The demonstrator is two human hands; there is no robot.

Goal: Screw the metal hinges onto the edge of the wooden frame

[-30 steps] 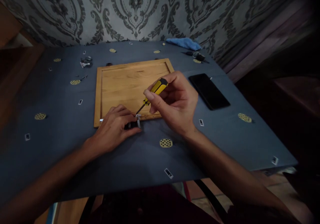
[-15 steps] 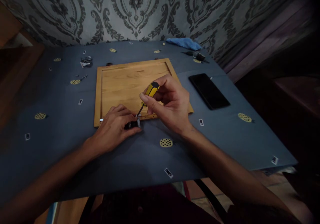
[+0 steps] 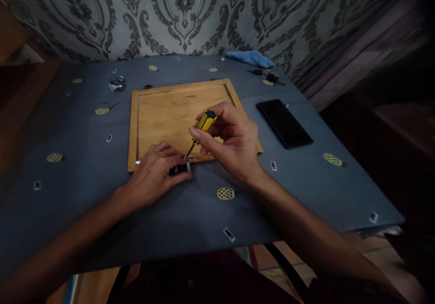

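Observation:
A yellow-and-black screwdriver (image 3: 207, 121) slants down between the thumb and fingers of my right hand (image 3: 234, 141). Its tip meets a small dark and silver metal fitting (image 3: 181, 168) at the near edge of a framed wooden panel (image 3: 170, 118). That fitting looks like a hinge; fingers partly cover it. My left hand (image 3: 154, 175) grips it between thumb and index finger, the other fingers resting over the panel's front edge. Too small to make out is any screw under the tip.
Right of the panel lies a black phone (image 3: 284, 123). Farther back are a dark tool (image 3: 268, 75) and a blue cloth (image 3: 249, 58). At the left, metal fittings (image 3: 117, 84) and small screw-like pieces (image 3: 114, 103) sit on the blue-grey tablecloth (image 3: 78, 159). A patterned wall stands behind.
The screwdriver handle has turned slightly in my right hand, its tip staying on the fitting. My left hand has barely moved.

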